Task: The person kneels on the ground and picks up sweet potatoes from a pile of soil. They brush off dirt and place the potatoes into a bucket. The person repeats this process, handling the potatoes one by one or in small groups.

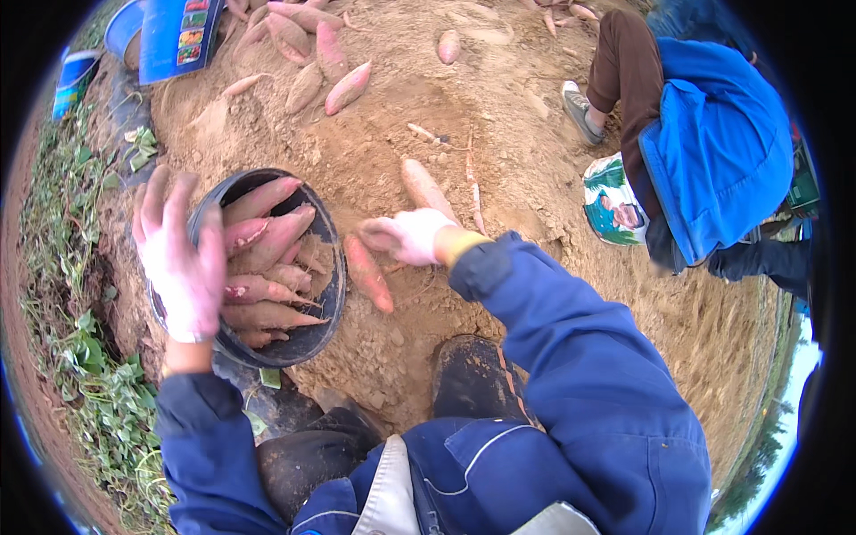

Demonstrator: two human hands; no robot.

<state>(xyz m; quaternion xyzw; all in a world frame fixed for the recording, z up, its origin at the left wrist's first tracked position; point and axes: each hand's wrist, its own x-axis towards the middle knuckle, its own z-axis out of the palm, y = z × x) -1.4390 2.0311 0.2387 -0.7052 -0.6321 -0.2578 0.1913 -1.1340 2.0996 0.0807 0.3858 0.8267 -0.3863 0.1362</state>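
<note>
My left hand [184,261], in a pale, soiled glove, is over the left side of a black bucket [334,281] with its fingers spread and nothing held. Inside the bucket lies a heap of pink-skinned sweet potatoes [267,241], dusted with soil. To the right of the bucket is my right hand [404,237], gloved too, its fingers blurred and pointing left. A reddish sweet potato [368,274] lies just below those fingertips; whether they touch it is unclear. Partly behind the right hand, a larger sweet potato [424,184] rests on the soil.
More sweet potatoes [328,53] are scattered on the sandy soil ahead. Blue buckets [170,40] stand at the far left, above green vines [93,348]. On the right, a person in a blue jacket [722,147] bends beside a printed bucket [612,200]. Thin roots [473,174] lie nearby.
</note>
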